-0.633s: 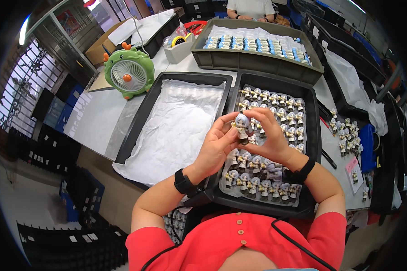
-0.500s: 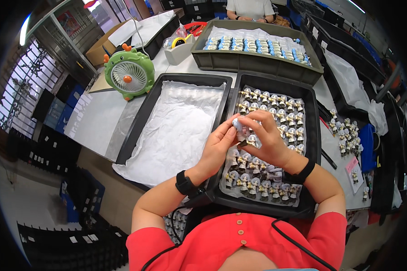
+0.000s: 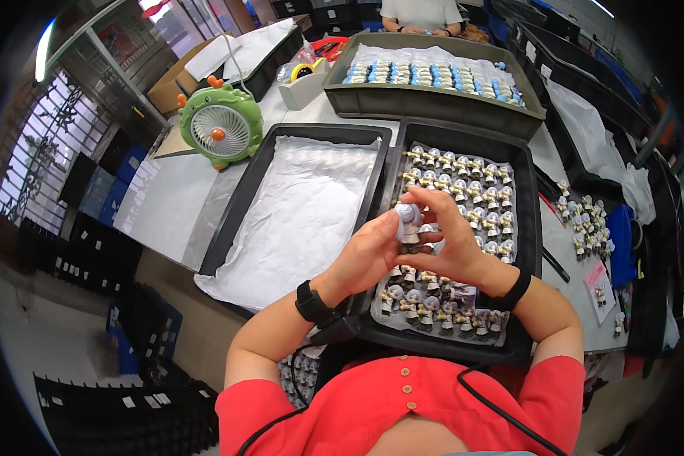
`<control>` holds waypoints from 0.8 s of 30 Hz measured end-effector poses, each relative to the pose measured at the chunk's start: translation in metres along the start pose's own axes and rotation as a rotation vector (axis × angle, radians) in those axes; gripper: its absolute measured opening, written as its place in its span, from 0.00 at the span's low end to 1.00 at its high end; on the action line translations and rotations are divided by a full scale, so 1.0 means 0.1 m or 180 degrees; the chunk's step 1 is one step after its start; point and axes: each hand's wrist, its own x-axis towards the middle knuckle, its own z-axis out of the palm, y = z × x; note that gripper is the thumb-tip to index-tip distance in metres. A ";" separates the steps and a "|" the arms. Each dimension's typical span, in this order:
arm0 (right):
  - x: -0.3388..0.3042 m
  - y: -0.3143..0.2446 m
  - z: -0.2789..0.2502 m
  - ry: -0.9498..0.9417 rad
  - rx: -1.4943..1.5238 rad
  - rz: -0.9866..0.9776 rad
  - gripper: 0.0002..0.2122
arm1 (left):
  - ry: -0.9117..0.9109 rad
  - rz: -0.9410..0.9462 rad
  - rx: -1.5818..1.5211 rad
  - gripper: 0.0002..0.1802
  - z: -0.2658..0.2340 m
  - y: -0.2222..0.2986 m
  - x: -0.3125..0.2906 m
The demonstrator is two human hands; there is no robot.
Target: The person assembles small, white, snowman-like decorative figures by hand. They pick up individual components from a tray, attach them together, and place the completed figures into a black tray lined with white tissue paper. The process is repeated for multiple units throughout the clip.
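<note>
Between my two hands is a small figurine (image 3: 410, 220) with pale lilac hair, a whitish body and a dark base, held upright above the right-hand black tray (image 3: 536, 220). My left hand (image 3: 366, 254) is closed on its left side, with the thumb against the hair. Curled round its other side, my right hand (image 3: 457, 242) has fingertips at the head and near the base. Rows of similar figurines (image 3: 463, 190) lie on a pale liner in the tray under my hands; my hands hide part of the rows.
To the left stands a black tray with a white liner (image 3: 304, 197). Beyond are a green fan (image 3: 220, 125), a tape dispenser (image 3: 304, 85) and an olive crate (image 3: 433, 102) of blue-and-white pieces. Loose figurines (image 3: 585, 224) lie at the right. A person (image 3: 420, 14) sits opposite.
The figurine has been turned in my fingers, so its hair and whole body now show. My right fingers have shifted down round its side and base.
</note>
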 end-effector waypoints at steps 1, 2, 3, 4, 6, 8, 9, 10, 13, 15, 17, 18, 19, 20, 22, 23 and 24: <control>-0.01 0.04 -0.03 -0.0020 -0.0138 -0.0024 0.40 | 0.0022 -0.0032 -0.0178 0.24 0.03 0.02 0.01; -0.01 0.01 -0.05 -0.0010 -0.0021 0.0272 0.40 | 0.0007 -0.0017 -0.0077 0.24 0.04 0.03 0.02; 0.00 0.03 -0.05 0.0003 -0.0149 0.0105 0.40 | -0.0004 -0.0001 0.0025 0.24 0.04 0.04 0.02; 0.02 0.05 -0.05 0.0018 -0.0272 -0.0064 0.40 | -0.0010 0.0014 0.0127 0.24 0.05 0.06 0.00; 0.00 0.06 -0.05 -0.0133 -0.0444 -0.0135 0.42 | 0.0320 -0.0128 0.0501 0.26 0.09 0.09 -0.07; 0.01 0.05 -0.04 -0.0201 -0.0411 -0.0236 0.43 | 0.0681 -0.0314 0.0788 0.26 0.16 0.17 -0.13; 0.02 0.04 -0.05 -0.0179 -0.0383 -0.0167 0.43 | 0.0749 -0.0359 0.0805 0.25 0.19 0.24 -0.14; 0.03 0.03 -0.07 -0.0156 -0.0356 -0.0097 0.43 | 0.0813 -0.0335 0.0982 0.24 0.17 0.31 -0.15; 0.03 0.11 -0.14 0.0053 -0.0321 0.0141 0.42 | 0.1121 -0.0124 0.1573 0.22 -0.06 0.57 -0.04; 0.05 0.20 -0.19 0.0247 -0.0305 0.0302 0.40 | 0.1379 -0.0052 0.1989 0.16 -0.31 0.80 0.07; 0.08 0.30 -0.22 0.0385 -0.0207 0.0438 0.37 | 0.1791 -0.0012 0.2247 0.18 -0.72 0.87 0.23; 0.09 0.34 -0.24 0.0425 -0.0215 0.0547 0.36 | 0.1973 -0.0048 0.2414 0.20 -0.88 0.87 0.31; 0.10 0.41 -0.24 0.0478 -0.0181 0.0540 0.34 | 0.2168 -0.0082 0.2576 0.22 -1.03 0.86 0.38; 0.11 0.42 -0.25 0.0503 -0.0159 0.0610 0.32 | 0.2349 -0.0121 0.2731 0.24 -1.15 0.84 0.47; 0.10 0.44 -0.28 0.0533 -0.0238 0.0748 0.31 | 0.2417 -0.0098 0.2863 0.28 -1.31 0.76 0.64; 0.06 0.46 -0.31 0.0580 -0.0231 0.0812 0.29 | 0.2422 -0.0112 0.2935 0.29 -1.42 0.68 0.80; 0.09 0.47 -0.28 0.0566 -0.0178 0.0833 0.29 | 0.2431 -0.0080 0.2942 0.31 -1.62 0.60 0.86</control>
